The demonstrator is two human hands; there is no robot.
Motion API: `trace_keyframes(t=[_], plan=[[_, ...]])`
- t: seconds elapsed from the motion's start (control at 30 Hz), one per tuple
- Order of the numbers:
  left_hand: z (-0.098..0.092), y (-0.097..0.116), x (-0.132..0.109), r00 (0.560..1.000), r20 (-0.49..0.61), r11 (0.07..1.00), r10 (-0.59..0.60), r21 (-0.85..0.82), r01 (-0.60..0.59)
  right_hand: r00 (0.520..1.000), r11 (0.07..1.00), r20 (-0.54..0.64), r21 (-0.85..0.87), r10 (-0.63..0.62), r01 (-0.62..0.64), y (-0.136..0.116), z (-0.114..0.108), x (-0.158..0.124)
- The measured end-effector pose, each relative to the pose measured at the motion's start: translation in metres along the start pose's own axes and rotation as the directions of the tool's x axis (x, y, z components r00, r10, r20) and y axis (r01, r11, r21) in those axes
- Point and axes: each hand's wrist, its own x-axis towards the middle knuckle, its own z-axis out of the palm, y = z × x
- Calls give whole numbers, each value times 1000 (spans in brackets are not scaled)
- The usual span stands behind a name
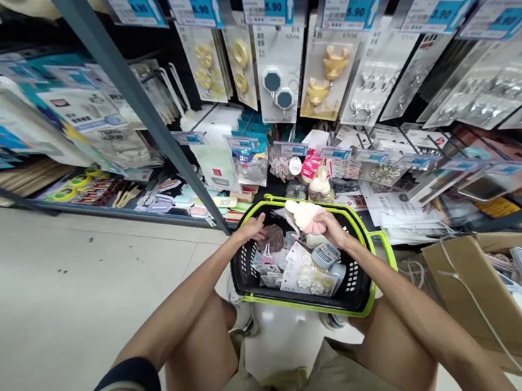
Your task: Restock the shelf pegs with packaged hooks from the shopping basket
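Note:
In the head view, my right hand (335,229) pinches a soft pink and cream item (305,216) by its right side, above the far part of a black shopping basket (247,281) with lime-green trim. Its exact kind is unclear. My left hand (252,229) lies over the basket's left rim, fingers apart and pointing inward, close to a brownish bunched item (273,237). I cannot tell whether they touch. Inside the basket are carded packs with flower shapes (307,278), a grey-blue calculator-like item (325,255) and several small packets.
Shelves ahead carry hanging hook packs (280,72) under price tags. Several small goods (185,199) lie along the bottom shelf. A grey post (145,102) slants down to the basket's far left. At right stands an open cardboard box (481,301) with packaged goods.

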Motion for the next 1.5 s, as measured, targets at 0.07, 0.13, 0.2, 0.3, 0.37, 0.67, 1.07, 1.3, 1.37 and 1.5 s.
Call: trace_keyframes(t=[0.07,0.13,0.2,0.3,0.37,0.67,1.07,1.3,1.37,1.5], plan=[[0,5,-6,988,156,972,-5,-232,42,999,995,-17,89,-39,40,-7,5,-5],[1,11,-13,930,363,883,57,-453,122,995,996,-51,12,-86,86,-11,12,-10],[3,17,-18,860,488,807,150,-563,178,986,970,-66,-202,-152,136,-14,18,-15],[6,24,-21,883,399,756,247,-649,82,957,820,32,-507,-290,265,-18,23,-21],[10,26,-21,961,150,761,233,-643,-84,937,721,125,-608,-327,333,-20,23,-23],[11,18,-21,968,-229,927,105,-331,-179,846,493,277,-713,-455,498,-20,15,-21],[8,24,-30,834,471,745,287,-657,114,841,467,284,-728,-461,502,-12,16,-19],[11,26,-19,983,74,571,168,-820,-36,809,449,400,-683,-430,576,-2,20,-18],[8,26,-18,988,-53,569,145,-813,-127,824,469,400,-683,-402,560,1,19,-17],[3,30,-23,964,-157,568,213,-783,-253,849,500,425,-687,-313,528,11,16,-16]])
